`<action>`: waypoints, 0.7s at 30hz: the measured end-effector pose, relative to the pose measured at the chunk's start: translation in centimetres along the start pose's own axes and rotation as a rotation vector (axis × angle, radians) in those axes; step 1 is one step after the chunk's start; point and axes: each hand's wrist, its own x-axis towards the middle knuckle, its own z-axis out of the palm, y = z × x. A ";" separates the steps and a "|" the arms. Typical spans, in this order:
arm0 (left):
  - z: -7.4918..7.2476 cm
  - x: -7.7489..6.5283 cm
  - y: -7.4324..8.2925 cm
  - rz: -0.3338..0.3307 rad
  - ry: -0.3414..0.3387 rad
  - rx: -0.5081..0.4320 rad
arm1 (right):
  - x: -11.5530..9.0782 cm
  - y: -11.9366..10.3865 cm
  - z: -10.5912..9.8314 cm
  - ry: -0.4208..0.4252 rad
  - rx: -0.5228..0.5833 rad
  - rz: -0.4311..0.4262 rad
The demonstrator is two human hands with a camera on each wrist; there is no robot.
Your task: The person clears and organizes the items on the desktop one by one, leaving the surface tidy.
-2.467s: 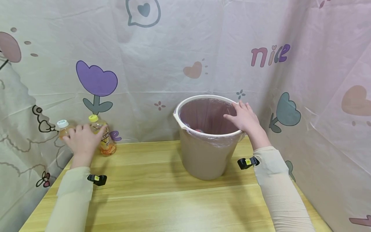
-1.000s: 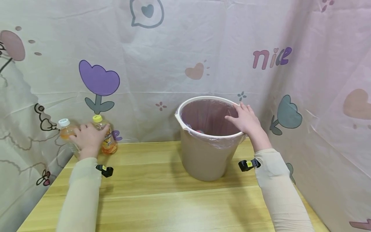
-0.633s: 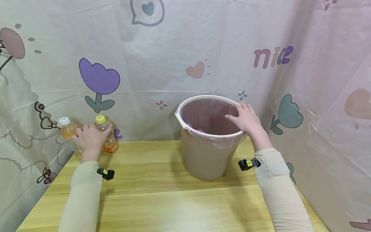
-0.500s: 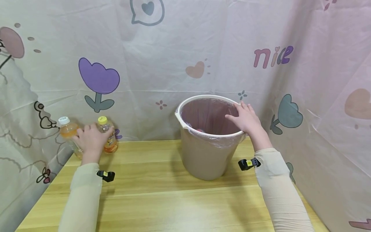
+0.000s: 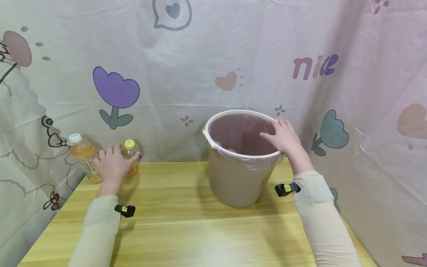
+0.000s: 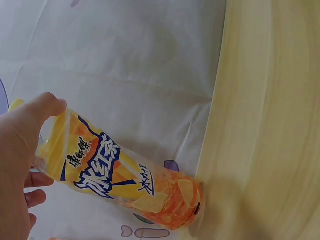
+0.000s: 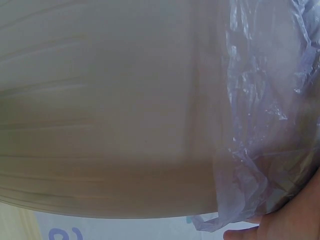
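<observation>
In the head view my left hand (image 5: 113, 165) is at the back left of the table. It grips the upper part of an iced tea bottle (image 5: 131, 154) with a yellow cap. In the left wrist view the thumb and fingers go round that bottle (image 6: 107, 162), below its neck; orange fruit is printed on its lower part. Just left of the hand stands a second bottle (image 5: 87, 163), white-capped with orange liquid on top. My right hand (image 5: 283, 137) holds the right rim of a beige trash bin (image 5: 233, 181), thumb over the opening. Some fingers are hidden.
A clear plastic liner (image 7: 260, 100) folds over the bin's rim. Something small and red (image 5: 231, 150) shows inside the bin. The wooden table (image 5: 186, 241) meets a printed cloth backdrop (image 5: 173, 74) at the back and sides.
My left hand has moved right with the yellow-capped bottle, whose cap is now farther right and lower. More of the white-capped bottle shows. The right hand stays on the bin's rim.
</observation>
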 end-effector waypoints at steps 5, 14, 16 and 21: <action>0.6 -0.5 0.4 0.041 0.020 -0.023 | 0.0 0.0 0.0 -0.002 0.003 0.002; 0.9 -1.5 1.7 0.095 0.074 -0.024 | 0.1 0.1 0.1 0.004 -0.002 0.001; 0.8 -1.6 2.1 0.107 0.083 -0.024 | 0.1 0.1 0.1 0.002 0.000 0.003; 0.5 -2.0 3.2 0.134 0.106 -0.049 | 0.1 0.1 0.1 0.002 0.005 0.005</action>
